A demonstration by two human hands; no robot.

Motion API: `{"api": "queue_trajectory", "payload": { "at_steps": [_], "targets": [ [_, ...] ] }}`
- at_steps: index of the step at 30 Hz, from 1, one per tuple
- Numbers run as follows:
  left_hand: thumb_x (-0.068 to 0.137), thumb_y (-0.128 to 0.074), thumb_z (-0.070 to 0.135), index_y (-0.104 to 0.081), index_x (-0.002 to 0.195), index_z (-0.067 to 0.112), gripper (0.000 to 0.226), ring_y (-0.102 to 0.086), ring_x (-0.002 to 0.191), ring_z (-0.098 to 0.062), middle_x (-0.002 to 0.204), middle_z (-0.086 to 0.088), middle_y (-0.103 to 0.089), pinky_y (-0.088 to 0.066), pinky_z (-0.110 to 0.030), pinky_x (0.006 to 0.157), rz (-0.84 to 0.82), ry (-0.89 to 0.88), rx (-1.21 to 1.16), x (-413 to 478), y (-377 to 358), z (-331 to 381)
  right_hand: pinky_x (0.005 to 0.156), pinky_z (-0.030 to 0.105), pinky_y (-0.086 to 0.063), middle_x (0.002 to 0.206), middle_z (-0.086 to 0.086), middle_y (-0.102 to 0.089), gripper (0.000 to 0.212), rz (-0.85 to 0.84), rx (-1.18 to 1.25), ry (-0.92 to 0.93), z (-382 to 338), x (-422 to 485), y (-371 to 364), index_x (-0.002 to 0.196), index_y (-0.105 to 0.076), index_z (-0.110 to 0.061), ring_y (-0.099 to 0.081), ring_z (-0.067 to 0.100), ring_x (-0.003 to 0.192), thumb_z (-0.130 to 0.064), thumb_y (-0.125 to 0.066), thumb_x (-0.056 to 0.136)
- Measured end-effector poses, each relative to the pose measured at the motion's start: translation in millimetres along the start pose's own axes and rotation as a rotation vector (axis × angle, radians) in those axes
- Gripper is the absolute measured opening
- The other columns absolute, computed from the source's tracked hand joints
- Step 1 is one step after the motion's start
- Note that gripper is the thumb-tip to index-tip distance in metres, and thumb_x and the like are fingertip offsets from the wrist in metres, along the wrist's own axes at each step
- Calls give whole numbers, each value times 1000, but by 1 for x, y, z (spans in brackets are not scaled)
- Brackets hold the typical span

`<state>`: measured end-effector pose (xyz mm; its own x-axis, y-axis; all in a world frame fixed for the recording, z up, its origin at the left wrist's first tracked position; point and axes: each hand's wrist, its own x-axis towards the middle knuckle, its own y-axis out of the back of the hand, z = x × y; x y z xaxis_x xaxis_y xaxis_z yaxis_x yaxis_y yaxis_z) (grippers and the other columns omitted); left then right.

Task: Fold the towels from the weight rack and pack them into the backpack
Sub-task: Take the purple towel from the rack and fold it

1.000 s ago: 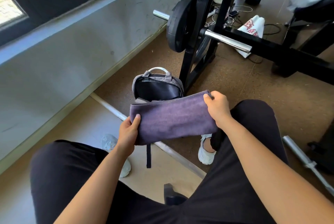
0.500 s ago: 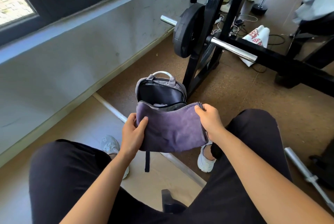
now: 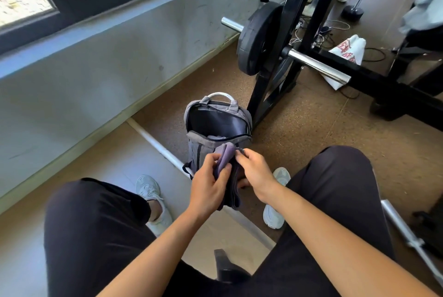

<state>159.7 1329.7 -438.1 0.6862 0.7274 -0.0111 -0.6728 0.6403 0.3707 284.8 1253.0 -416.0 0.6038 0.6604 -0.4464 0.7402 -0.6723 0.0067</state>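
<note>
Towel: we held a soft purple cloth towel (image 3: 226, 161), folded small, just in front of the bag.
Left hand: our left hand (image 3: 208, 182) was closed around the towel's left side.
Right hand: our right hand (image 3: 254, 172) pinched the towel's top edge.
Bag: the grey fabric backpack (image 3: 217, 128) stood open on the brown floor (image 3: 311, 133), beside the black metal weight rack (image 3: 275, 85).

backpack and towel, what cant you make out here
- Head view: backpack contents; something pale shows inside, the dark interior and front wall hide the rest.
- Towel: fold count hidden by left hand and right hand.
- Rack top: cut off by the frame edge.
</note>
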Motion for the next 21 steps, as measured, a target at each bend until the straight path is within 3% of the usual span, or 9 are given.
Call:
{"api": "queue_trajectory", "payload": {
  "at_steps": [2, 5, 7, 10, 12, 15, 17, 18, 21],
  "targets": [
    [92, -60, 49, -58, 113, 39, 24, -69, 97, -10, 104, 14, -72, -57, -46, 83, -53, 9, -13, -1, 2, 1, 49, 25, -49, 88, 11, -70, 30, -57, 46, -22, -3, -2, 2, 110, -65, -7, -68, 13, 72, -31, -48, 105],
    [89, -61, 50, -59, 120, 41, 32, -68, 95, -13, 105, 14, -70, -56, -48, 83, -138, -34, -27, 1, 9, 2, 74, 34, -57, 109, 11, -74, 41, -135, 53, 2, -1, 1, 6, 118, -63, -12, -72, 20, 96, -43, -67, 91],
    [88, -60, 39, -65, 124, 37, 36, -65, 95, -15, 103, 12, -69, -56, -44, 86, -202, -70, -58, 4, 13, 2, 92, 37, -57, 114, 9, -73, 51, -113, 3, 39, 2, 4, 7, 120, -62, -14, -70, 21, 108, -36, -81, 77],
    [84, -56, 22, -75, 116, 22, 38, -66, 93, -18, 101, 1, -74, -53, -33, 80, -264, 92, -300, 9, 18, 5, 92, 31, -56, 112, 12, -73, 41, -92, 19, 78, 2, 5, 8, 118, -63, -9, -70, 21, 108, -13, -81, 81],
    [85, -54, 16, -77, 103, 10, 30, -66, 72, -19, 84, -5, -71, -51, -29, 63, -221, 247, -485, 13, 23, 11, 90, 29, -53, 106, 12, -72, 30, -110, 49, 90, 0, 6, 11, 112, -66, -5, -68, 19, 103, -7, -75, 83],
    [93, -55, 1, -73, 94, 7, 19, -58, 52, -15, 64, -3, -62, -45, -24, 51, 53, 290, -462, 22, 30, 8, 94, 36, -50, 105, 18, -70, 33, -145, 191, 20, -11, 6, 16, 115, -65, 5, -67, 26, 101, -4, -62, 83],
    [89, -67, 13, -71, 97, 12, 9, -55, 58, -12, 71, -2, -63, -45, -22, 55, 176, 304, -424, 28, 35, -1, 95, 37, -50, 109, 21, -69, 33, -164, 284, -38, -19, 2, 21, 121, -62, 8, -66, 29, 105, -2, -54, 90],
    [84, -72, 26, -70, 103, 14, 23, -59, 67, -11, 81, -2, -67, -47, -22, 62, 153, 323, -421, 29, 37, -5, 92, 37, -51, 109, 21, -68, 33, -169, 323, -73, -23, -1, 24, 121, -62, 8, -66, 30, 104, -6, -52, 93],
    [81, -71, 48, -68, 120, 12, 53, -70, 101, -14, 112, -2, -75, -55, -26, 84, -187, 371, -504, 30, 40, -10, 78, 33, -55, 98, 15, -73, 30, -184, 405, -200, -27, -2, 30, 105, -70, -1, -71, 26, 90, -21, -50, 95]
  ]
}}
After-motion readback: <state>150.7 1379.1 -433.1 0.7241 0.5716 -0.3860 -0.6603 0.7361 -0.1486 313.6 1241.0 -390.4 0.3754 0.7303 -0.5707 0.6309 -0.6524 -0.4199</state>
